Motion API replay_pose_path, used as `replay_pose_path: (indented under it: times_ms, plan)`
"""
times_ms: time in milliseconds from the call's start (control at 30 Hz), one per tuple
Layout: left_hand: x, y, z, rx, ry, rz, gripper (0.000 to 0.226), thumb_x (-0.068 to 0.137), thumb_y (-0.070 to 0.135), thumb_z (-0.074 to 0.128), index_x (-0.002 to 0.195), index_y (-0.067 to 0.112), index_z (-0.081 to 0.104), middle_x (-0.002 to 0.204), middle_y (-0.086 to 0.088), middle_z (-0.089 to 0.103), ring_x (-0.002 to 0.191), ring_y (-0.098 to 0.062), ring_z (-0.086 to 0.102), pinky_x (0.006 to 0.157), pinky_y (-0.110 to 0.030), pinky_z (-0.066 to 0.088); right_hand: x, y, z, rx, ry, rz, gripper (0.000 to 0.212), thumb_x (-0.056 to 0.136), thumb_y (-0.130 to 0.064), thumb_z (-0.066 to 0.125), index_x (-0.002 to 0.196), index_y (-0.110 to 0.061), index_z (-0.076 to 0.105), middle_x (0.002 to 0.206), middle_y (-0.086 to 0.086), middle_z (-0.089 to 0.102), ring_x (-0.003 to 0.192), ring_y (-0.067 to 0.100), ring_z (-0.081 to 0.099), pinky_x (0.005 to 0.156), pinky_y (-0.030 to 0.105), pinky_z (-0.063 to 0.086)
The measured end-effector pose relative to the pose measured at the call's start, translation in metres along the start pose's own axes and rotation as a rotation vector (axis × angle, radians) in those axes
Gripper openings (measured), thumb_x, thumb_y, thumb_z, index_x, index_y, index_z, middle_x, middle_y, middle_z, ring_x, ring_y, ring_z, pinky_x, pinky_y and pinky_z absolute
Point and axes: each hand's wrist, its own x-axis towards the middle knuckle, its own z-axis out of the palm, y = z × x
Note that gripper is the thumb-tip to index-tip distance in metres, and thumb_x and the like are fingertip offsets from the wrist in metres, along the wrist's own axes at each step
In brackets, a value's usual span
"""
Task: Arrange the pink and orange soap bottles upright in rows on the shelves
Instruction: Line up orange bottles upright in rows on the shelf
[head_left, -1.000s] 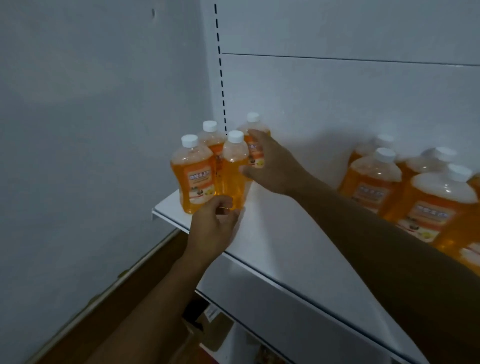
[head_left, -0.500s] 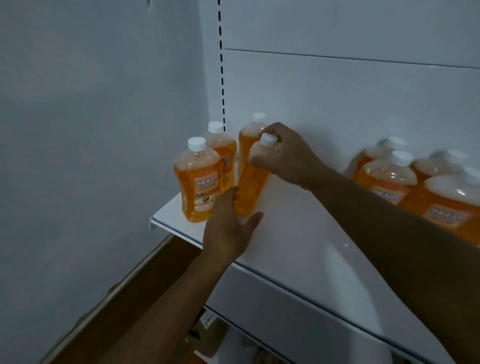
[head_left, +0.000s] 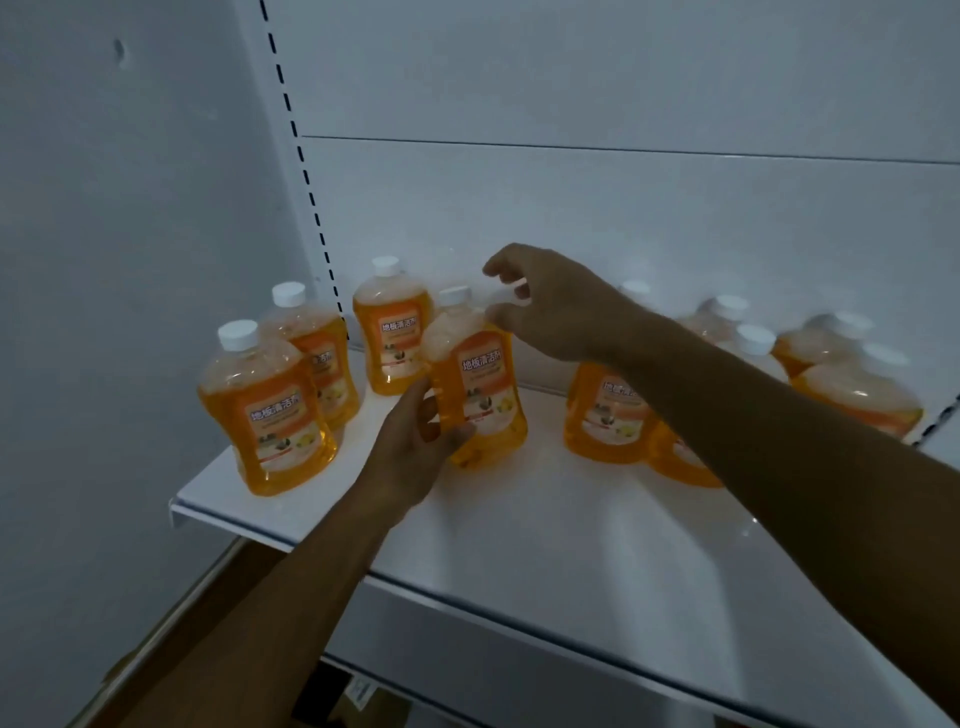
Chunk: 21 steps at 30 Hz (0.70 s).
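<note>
Gripping the lower body of an orange bottle (head_left: 475, 379) tilted on the white shelf (head_left: 545, 519), the left hand (head_left: 415, 452) steadies it; the right hand (head_left: 550, 306) hovers loosely curled beside its cap, apparently not touching. Other orange bottles (head_left: 267, 405) stand around, some behind the right forearm.

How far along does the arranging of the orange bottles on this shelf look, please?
Done: three bottles stand upright at the shelf's left end. In hand: the left hand grips a fourth bottle, the right hand above its cap. Left: the loose cluster on the right needs rows.
</note>
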Motion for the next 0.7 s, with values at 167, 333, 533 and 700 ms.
replay_pose_path:
  times_ms: [167,333,533,700]
  plan:
    - [0.01,0.012,-0.001,-0.007,-0.149,0.05,0.058,0.084,-0.002,0.063,0.136,0.018,0.045,0.125,-0.004,0.064,0.115,-0.02,0.062,0.087,-0.031,0.054,0.002,0.011,-0.008,-0.058,-0.099,-0.023,0.085,0.083,-0.028,0.074,0.15,-0.02,0.024,0.147,0.007,0.042,0.13,0.024,0.044,0.092,0.028,0.04]
    - [0.034,0.013,0.012,0.118,-0.24,0.102,0.056,0.087,0.004,0.063,0.134,0.028,0.045,0.121,0.014,0.065,0.115,-0.006,0.06,0.082,-0.021,0.054,0.006,0.022,-0.01,-0.182,0.012,-0.056,0.066,0.082,-0.022,0.074,0.14,-0.021,0.042,0.128,0.007,0.057,0.109,0.021,0.057,0.084,0.029,0.048]
    - [0.083,0.009,0.031,0.282,-0.185,0.189,0.056,0.078,0.017,0.077,0.126,0.025,0.051,0.115,0.008,0.063,0.107,-0.015,0.064,0.087,-0.043,0.057,0.015,0.033,-0.015,-0.289,0.123,0.018,0.051,0.084,-0.027,0.072,0.128,-0.02,0.047,0.112,0.005,0.06,0.096,0.022,0.059,0.082,0.041,0.055]
    - [0.109,0.003,0.04,0.182,-0.197,0.192,0.055,0.079,0.006,0.075,0.126,0.019,0.05,0.104,0.019,0.061,0.095,-0.002,0.064,0.075,-0.021,0.055,0.024,0.034,-0.01,-0.512,0.169,0.12,0.054,0.086,-0.028,0.069,0.131,-0.021,0.04,0.111,0.006,0.06,0.094,0.023,0.059,0.081,0.039,0.055]
